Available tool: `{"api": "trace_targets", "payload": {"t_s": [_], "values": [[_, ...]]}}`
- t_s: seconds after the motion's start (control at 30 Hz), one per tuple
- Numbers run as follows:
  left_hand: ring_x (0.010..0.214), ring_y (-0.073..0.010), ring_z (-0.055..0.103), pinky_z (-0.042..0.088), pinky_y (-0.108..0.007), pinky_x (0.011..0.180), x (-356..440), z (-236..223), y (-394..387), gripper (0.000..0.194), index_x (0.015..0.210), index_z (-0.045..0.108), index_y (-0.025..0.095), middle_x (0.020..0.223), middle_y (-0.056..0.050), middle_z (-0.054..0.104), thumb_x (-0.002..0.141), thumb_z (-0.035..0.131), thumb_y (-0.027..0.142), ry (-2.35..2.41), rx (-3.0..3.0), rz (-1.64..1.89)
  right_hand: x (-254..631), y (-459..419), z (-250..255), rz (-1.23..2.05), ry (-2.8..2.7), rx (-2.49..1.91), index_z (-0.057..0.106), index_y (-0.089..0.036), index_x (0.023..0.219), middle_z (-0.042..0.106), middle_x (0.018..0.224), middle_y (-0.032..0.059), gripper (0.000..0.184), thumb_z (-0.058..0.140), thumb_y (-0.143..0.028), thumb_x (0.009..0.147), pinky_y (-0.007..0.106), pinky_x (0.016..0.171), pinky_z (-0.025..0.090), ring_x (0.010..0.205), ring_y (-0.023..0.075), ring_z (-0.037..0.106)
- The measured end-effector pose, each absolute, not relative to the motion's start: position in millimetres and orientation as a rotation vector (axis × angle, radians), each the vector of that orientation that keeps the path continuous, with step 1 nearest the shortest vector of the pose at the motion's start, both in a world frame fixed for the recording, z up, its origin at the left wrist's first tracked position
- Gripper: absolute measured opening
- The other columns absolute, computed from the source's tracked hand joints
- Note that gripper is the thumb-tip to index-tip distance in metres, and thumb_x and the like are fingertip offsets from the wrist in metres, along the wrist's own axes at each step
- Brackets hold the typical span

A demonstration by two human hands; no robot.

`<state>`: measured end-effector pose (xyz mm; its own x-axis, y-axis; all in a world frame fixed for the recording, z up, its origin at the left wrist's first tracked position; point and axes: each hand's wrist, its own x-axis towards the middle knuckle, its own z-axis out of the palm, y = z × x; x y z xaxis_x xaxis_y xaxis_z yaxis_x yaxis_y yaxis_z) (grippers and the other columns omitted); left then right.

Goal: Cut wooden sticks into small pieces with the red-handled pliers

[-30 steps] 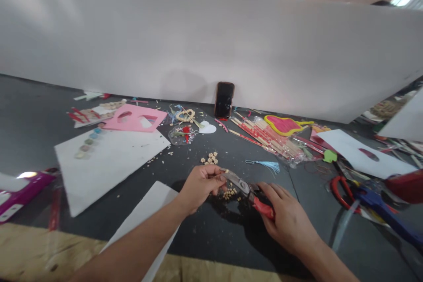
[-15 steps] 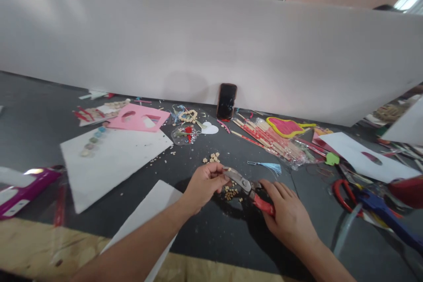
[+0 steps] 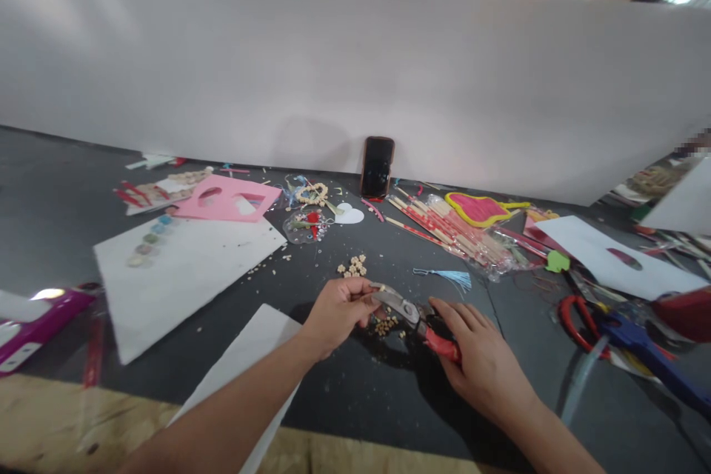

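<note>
My right hand point(image 3: 481, 355) is wrapped round the red handle of a pair of pruning shears point(image 3: 408, 311), whose metal blades point up and left. At their tips my left hand point(image 3: 341, 315) is closed in a pinch, thumb against fingers. A small pale tan piece point(image 3: 382, 288) shows between the blades beside the fingertips; most of what the pinch holds is hidden. Just below the blades lies a heap of small tan bits point(image 3: 385, 325). Beyond the left hand sit several flower-shaped tan clusters point(image 3: 353, 265).
A black phone point(image 3: 377, 167) leans on the white partition point(image 3: 355, 74). Right of it lie red-patterned chopsticks point(image 3: 449, 229) in plastic, and a blue tassel point(image 3: 444, 278). Scissors point(image 3: 581, 315) and a blue glue gun point(image 3: 644, 348) are at right. White sheets point(image 3: 183, 266) and pink cut-out paper point(image 3: 227, 198) lie left.
The view dips and returns slightly with the head. Both hands keep their grip, with the shears' blades at the left fingertips throughout; no object has visibly moved.
</note>
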<state>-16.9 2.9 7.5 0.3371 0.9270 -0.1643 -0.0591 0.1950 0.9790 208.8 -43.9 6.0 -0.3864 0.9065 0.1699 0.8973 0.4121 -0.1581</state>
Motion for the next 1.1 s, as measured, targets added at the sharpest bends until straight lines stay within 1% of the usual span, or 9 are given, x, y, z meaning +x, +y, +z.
{"api": "trace_targets", "payload": {"t_s": [0.17, 0.33, 0.47, 0.6, 0.7, 0.83, 0.97, 1.1], "values": [[0.044, -0.0052, 0.039, 0.029, -0.019, 0.046, -17.3, 7.6, 2.3, 0.015, 0.07, 0.06, 0.011, 0.061, -0.002, 0.06, 0.073, 0.056, 0.025, 1.0, 1.175, 0.871, 206.2, -46.2, 8.8, 0.082, -2.437, -1.585, 0.045, -0.015, 0.118, 0.057, 0.108, 0.0105, 0.05, 0.047, -0.014, 0.068, 0.039, 0.087, 0.041, 0.097, 0.0235, 0.052], [0.045, -0.0052, 0.038, 0.029, -0.019, 0.046, -17.2, 8.9, 2.8, 0.017, 0.067, 0.058, 0.011, 0.059, -0.001, 0.059, 0.074, 0.056, 0.027, 0.981, 1.175, 0.887, 205.1, -48.1, 9.8, 0.03, -2.42, -1.579, 0.046, -0.014, 0.115, 0.058, 0.105, 0.0116, 0.048, 0.047, -0.014, 0.067, 0.038, 0.085, 0.043, 0.095, 0.0236, 0.053], [0.044, -0.0051, 0.039, 0.029, -0.019, 0.046, -17.2, 11.1, 2.9, 0.018, 0.069, 0.059, 0.011, 0.059, -0.001, 0.059, 0.074, 0.057, 0.028, 0.967, 1.173, 0.887, 204.8, -49.7, 10.7, 0.007, -2.407, -1.581, 0.048, -0.014, 0.111, 0.059, 0.1, 0.0106, 0.045, 0.047, -0.014, 0.066, 0.036, 0.081, 0.045, 0.091, 0.0226, 0.055], [0.045, -0.0051, 0.04, 0.03, -0.019, 0.047, -17.1, 9.3, 2.9, 0.019, 0.072, 0.06, 0.011, 0.061, -0.002, 0.06, 0.075, 0.058, 0.029, 0.951, 1.155, 0.906, 203.9, -49.6, 10.7, -0.012, -2.405, -1.584, 0.047, -0.014, 0.111, 0.06, 0.099, 0.0103, 0.043, 0.047, -0.015, 0.068, 0.036, 0.079, 0.046, 0.088, 0.0222, 0.056], [0.046, -0.0054, 0.041, 0.031, -0.019, 0.047, -16.5, 7.8, 2.8, 0.019, 0.075, 0.061, 0.011, 0.062, -0.001, 0.06, 0.074, 0.059, 0.03, 0.932, 1.132, 0.935, 203.8, -48.1, 9.0, -0.041, -2.398, -1.579, 0.047, -0.014, 0.112, 0.059, 0.1, 0.0106, 0.044, 0.047, -0.015, 0.068, 0.037, 0.08, 0.045, 0.089, 0.0227, 0.055], [0.05, -0.0067, 0.045, 0.034, -0.019, 0.049, -14.9, 10.6, 2.7, 0.021, 0.082, 0.062, 0.012, 0.066, -0.002, 0.063, 0.07, 0.063, 0.029, 0.929, 1.082, 0.959, 205.2, -46.2, 6.8, -0.069, -2.386, -1.596, 0.046, -0.015, 0.113, 0.058, 0.102, 0.0111, 0.047, 0.048, -0.015, 0.067, 0.038, 0.08, 0.044, 0.091, 0.0238, 0.054], [0.047, -0.0062, 0.043, 0.033, -0.018, 0.047, -14.5, 14.0, 2.3, 0.016, 0.077, 0.062, 0.013, 0.065, -0.001, 0.063, 0.069, 0.062, 0.027, 1.011, 1.1, 0.967, 206.9, -45.0, 6.4, -0.073, -2.366, -1.612, 0.046, -0.017, 0.115, 0.058, 0.104, 0.0112, 0.048, 0.049, -0.016, 0.067, 0.04, 0.081, 0.042, 0.093, 0.0251, 0.053], [0.046, -0.0057, 0.041, 0.032, -0.019, 0.047, -16.5, 13.7, 2.0, 0.016, 0.076, 0.063, 0.011, 0.065, -0.003, 0.064, 0.071, 0.059, 0.026, 1.041, 1.165, 0.933, 207.5, -43.8, 6.7, -0.043, -2.388, -1.606, 0.043, -0.017, 0.121, 0.057, 0.108, 0.0109, 0.055, 0.049, -0.015, 0.066, 0.04, 0.083, 0.041, 0.097, 0.025, 0.051]]}}
